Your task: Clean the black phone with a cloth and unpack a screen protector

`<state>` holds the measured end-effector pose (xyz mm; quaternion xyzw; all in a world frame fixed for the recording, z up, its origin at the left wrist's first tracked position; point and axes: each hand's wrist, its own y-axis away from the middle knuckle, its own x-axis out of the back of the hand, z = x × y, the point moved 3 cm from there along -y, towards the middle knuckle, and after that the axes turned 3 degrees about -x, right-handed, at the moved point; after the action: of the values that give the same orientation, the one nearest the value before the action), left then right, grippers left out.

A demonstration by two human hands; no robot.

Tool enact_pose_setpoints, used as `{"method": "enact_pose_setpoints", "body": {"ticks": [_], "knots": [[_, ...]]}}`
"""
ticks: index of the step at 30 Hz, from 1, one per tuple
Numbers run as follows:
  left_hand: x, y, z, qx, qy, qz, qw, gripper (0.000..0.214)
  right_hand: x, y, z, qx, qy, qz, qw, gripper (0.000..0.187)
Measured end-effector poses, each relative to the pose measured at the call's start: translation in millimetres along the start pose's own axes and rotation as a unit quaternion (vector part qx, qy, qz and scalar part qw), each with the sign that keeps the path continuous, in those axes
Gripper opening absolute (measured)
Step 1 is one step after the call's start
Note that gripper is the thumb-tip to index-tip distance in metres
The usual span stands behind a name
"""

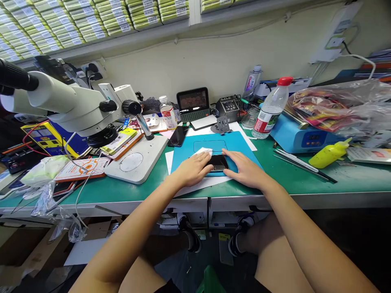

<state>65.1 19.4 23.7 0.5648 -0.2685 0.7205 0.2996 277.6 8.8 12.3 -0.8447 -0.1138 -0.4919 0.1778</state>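
A dark-screened phone (218,163) lies face up on a blue mat (185,156). My left hand (193,167) is laid over its left part, fingers together and pressing a folded white tissue (205,150) that pokes out past the fingertips. At the other end, my right hand (247,169) grips the phone's right side, fingertips by the far edge and thumb by the near edge. The palm of the left hand hides part of the phone. White paper (210,186) shows from beneath the mat.
A microscope (70,101) stands at left over its white base (152,156). Another phone (178,136) lies beside the mat. Behind are a small screen device (193,101) and a metal stand (222,125). To the right are a red-capped bottle (269,112), tweezers (301,163) and a yellow squeeze bottle (328,155).
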Motion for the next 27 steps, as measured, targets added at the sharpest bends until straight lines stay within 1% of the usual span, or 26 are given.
{"method": "enact_pose_setpoints", "body": {"ticks": [3,6,8,13,17,19,21,23,27], "knots": [[0.3,30,-14,0.030,-0.002,0.008,1.000,0.062,0,1,1,-0.001,-0.001,-0.002,1.000,0.072],[-0.6,52,-19,0.056,-0.008,0.019,0.998,0.061,0,0,2,-0.005,0.003,-0.004,1.000,0.072],[-1.6,59,-16,0.059,-0.014,0.024,0.998,0.062,0,0,2,-0.007,0.010,-0.008,1.000,0.072],[-2.9,67,-5,0.065,-0.017,0.021,0.998,0.063,0,0,2,-0.002,0.016,-0.008,1.000,0.070],[-5.4,74,-1,0.057,-0.021,0.023,0.998,0.062,-1,0,2,-0.005,0.013,-0.007,1.000,0.071],[-7.6,73,3,0.049,-0.027,0.026,0.998,0.063,-2,-1,2,-0.007,0.015,-0.009,1.000,0.071],[-10.1,66,10,0.035,-0.026,0.024,0.999,0.064,-3,-2,2,-0.003,0.018,-0.008,1.000,0.072],[-12.1,51,20,0.012,-0.017,0.020,1.000,0.065,-3,-3,1,0.002,0.021,-0.005,1.000,0.072],[-12.8,13,42,-0.036,0.001,0.027,0.999,0.064,-3,-3,0,0.012,0.028,-0.001,1.000,0.069]]}}
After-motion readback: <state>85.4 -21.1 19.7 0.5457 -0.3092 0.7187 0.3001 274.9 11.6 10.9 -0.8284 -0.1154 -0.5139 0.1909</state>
